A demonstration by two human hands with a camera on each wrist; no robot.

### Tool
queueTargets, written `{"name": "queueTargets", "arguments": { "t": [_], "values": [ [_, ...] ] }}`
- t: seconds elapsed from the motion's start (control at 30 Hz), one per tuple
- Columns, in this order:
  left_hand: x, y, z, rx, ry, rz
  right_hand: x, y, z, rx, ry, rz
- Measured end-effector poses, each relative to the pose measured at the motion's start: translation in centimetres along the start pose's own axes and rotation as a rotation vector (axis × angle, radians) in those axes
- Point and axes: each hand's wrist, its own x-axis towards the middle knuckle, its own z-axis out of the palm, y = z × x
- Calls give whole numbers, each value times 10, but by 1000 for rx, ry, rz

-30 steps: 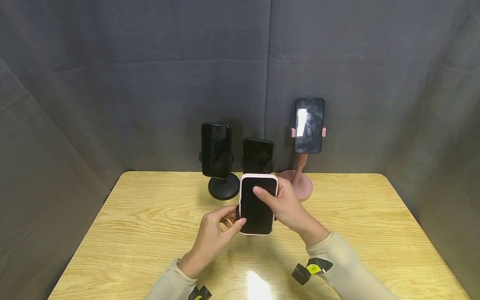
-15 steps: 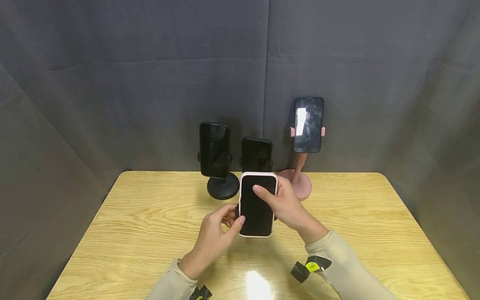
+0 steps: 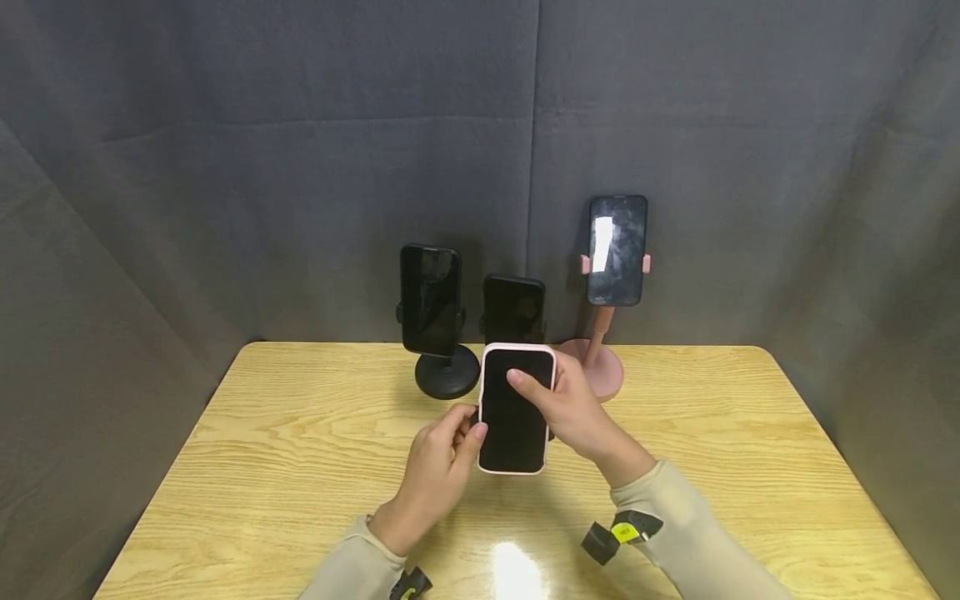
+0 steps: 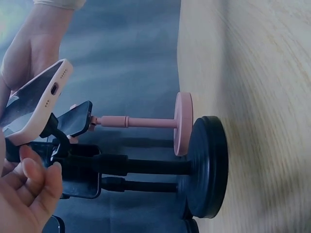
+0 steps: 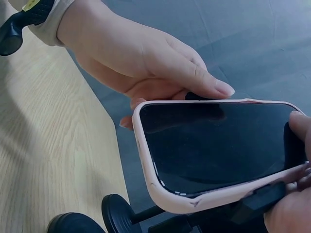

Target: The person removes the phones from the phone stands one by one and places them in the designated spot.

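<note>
At eight o'clock from the pink-cased smartphone (image 3: 517,427), the left hand (image 3: 429,471) curls its fingers round a black clamp arm (image 5: 194,96). At eleven, a round-based stand (image 3: 447,377) holds a black smartphone (image 3: 430,302). The pink-cased smartphone (screen dark) tilts at the head of a slim-stemmed black stand (image 4: 148,167); the right hand (image 3: 581,419) grasps it at three, thumb on the glass. At one, a pink phone stand (image 3: 602,323) bears a dark-framed smartphone (image 3: 622,258).
</note>
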Motion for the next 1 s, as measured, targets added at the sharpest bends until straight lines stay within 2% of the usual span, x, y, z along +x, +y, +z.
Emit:
{"name": "queueTargets", "arguments": {
  "t": [0.4, 0.6, 0.73, 1.0],
  "values": [
    [-3, -4, 10, -48, 66, 11, 1, 1, 2, 8, 13, -9],
    [-4, -3, 10, -20, 114, 32, 2, 0, 2, 9, 10, -10],
    [-3, -2, 11, -22, 121, 49, 1, 1, 2, 12, 14, -15],
    [-2, 1, 12, -101, 100, -9, 1, 1, 2, 2, 25, -32]
  ]
}}
